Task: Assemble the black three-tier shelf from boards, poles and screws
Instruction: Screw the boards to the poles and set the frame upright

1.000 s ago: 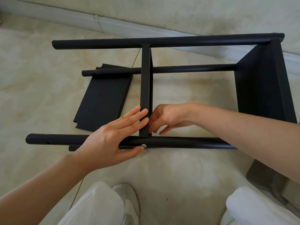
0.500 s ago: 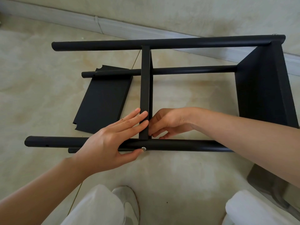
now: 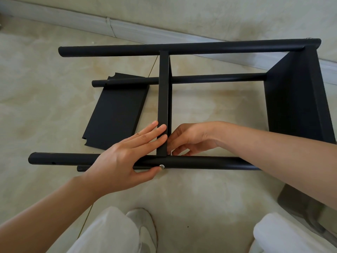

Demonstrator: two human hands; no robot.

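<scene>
At far left we see the near black round metal pole (image 3: pixel 200 162) lying along the pale tiled floor (image 3: pixel 45 110), its free end bearing an open screw hole. Behind it the loose black flat shelf board (image 3: pixel 116 114) with notched corners lies on the floor, not yet fitted. Our left hand (image 3: pixel 125 161) spans the joint: its straight fingers (image 3: pixel 151 133) press flat against the left face of the black middle shelf board (image 3: pixel 163 103), which stands on edge between the far black pole (image 3: pixel 182 47) and the near one, while the thumb rests beside the silver screw head (image 3: pixel 161 166) in the near pole. Just right of this board, our right hand (image 3: pixel 193 138) has its fingers curled at the inner corner where board meets pole; whether they pinch a small fastener we cannot tell. At far right the black end board (image 3: pixel 295 99) is already joined to the poles.

We judge the step to be securing the middle board to the near pole. To do it well we should keep the board square, hold its hole in line with the screw, and tighten only once the thread catches cleanly.
</scene>
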